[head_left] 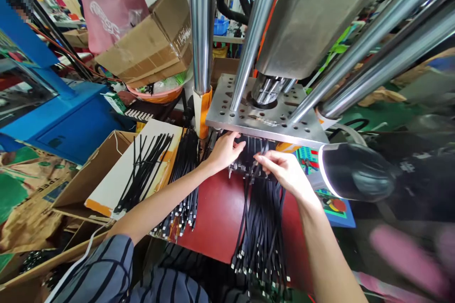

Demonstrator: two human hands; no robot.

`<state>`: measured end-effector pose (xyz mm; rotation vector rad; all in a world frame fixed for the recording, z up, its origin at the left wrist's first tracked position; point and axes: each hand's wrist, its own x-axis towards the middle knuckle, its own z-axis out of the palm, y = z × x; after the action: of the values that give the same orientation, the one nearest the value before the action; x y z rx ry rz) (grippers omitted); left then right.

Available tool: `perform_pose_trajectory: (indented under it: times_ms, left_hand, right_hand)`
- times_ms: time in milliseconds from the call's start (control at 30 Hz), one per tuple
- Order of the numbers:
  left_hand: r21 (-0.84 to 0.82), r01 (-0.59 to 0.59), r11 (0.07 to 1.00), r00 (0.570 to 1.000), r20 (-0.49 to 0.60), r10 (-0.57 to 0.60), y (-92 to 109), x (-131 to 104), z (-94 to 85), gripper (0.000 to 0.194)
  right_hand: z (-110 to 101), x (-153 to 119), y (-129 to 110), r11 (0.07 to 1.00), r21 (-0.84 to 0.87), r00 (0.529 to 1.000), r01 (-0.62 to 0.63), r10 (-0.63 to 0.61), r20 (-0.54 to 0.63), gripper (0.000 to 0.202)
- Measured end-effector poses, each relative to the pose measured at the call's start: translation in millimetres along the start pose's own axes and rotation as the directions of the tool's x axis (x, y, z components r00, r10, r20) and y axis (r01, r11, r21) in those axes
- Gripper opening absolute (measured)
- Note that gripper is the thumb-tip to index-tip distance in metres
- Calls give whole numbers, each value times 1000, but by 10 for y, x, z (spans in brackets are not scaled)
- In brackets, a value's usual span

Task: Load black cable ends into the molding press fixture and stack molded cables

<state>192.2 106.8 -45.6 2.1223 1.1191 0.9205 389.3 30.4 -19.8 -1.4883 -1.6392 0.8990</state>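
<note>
Many black cables (261,227) lie on the red table (218,213) in front of the plate (227,116), and I should keep them straight, my left hand (225,151) with finger and thumb apart, my right hand (280,166) with tips close, though I cannot tell if they grip.

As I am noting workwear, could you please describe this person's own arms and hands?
The left hand and right hand are bare, with no gloves or watch visible. The left forearm is bare up to a blue-grey short sleeve with dark stripes, ending near the elbow. The right forearm is bare to the frame's edge.
</note>
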Motion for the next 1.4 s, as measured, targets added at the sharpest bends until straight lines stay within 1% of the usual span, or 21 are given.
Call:
perform_pose_trajectory:
  times_ms: [33,67,100,133,167,200,233,300,367,500,667,733,800,867,900,933,1000,1067,1133,1233,1400]
  left_hand:
    - [5,-36,999,999,14,36,8,-62,-16,32]
    - [24,-112,993,992,52,111,12,-139,-38,36]
    - [56,-224,973,970,109,217,12,-222,-62,37]
    - [98,-351,931,926,181,330,5,-301,-86,35]
    - [144,-471,870,867,258,426,-7,-368,-106,33]
    - [188,-563,805,809,326,489,-23,-418,-121,31]
    - [225,-618,753,769,374,519,-42,-449,-128,30]
    - [274,-658,701,739,415,531,-74,-464,-119,30]
    - [298,-659,691,742,411,530,-87,-445,-87,32]
    - [371,-623,689,779,383,497,-42,-438,-12,34]
    - [499,-607,619,794,416,444,68,-524,59,51]
    - [552,-574,604,818,412,401,116,-579,118,53]
    - [614,-518,596,855,392,340,163,-645,199,56]
    - [661,-468,587,883,371,287,208,-711,281,62]
    - [671,-455,585,890,368,271,227,-735,313,66]
    - [673,-451,587,892,371,260,245,-748,334,70]
    - [655,-444,611,893,379,242,272,-726,340,75]
    - [623,-420,660,900,378,215,288,-626,308,75]
    - [591,-377,713,913,368,178,290,-454,263,71]
    - [556,-326,765,925,355,136,261,-142,215,63]
    - [526,-324,787,929,333,160,125,258,194,45]
  right_hand:
    - [0,130,64,1000,21,1000,0,0,3,51]
    - [6,239,125,999,34,1000,4,-5,11,52]
    - [13,328,179,999,39,1000,10,-11,21,53]
    - [19,397,225,999,39,999,17,-18,34,54]
    - [25,450,262,999,36,999,21,-23,48,55]
    - [29,489,289,999,33,998,22,-24,56,55]
    - [34,518,309,999,30,998,22,-23,61,54]
    - [47,551,334,999,22,998,24,-25,54,52]
    - [65,561,354,999,21,999,29,-29,25,51]
    - [97,550,392,999,41,999,26,-25,-29,49]
    - [125,575,416,1000,13,996,12,-11,-83,50]
    - [132,546,406,999,-32,989,0,-5,-145,48]
    - [140,432,381,997,-80,974,-5,-13,-225,41]
    - [154,236,351,983,-178,967,41,-84,-241,34]
    - [168,124,338,958,-277,967,80,-142,-213,33]
    - [185,20,328,908,-402,966,115,-197,-168,35]
    - [228,-121,315,739,-659,965,140,-252,-78,42]
    - [266,-123,308,587,-806,975,80,-216,-60,47]
    - [278,2,302,528,-849,986,14,-150,-76,51]
    - [244,290,293,521,-853,990,-21,-109,-91,50]
    - [179,674,310,561,-827,985,33,-157,-67,42]
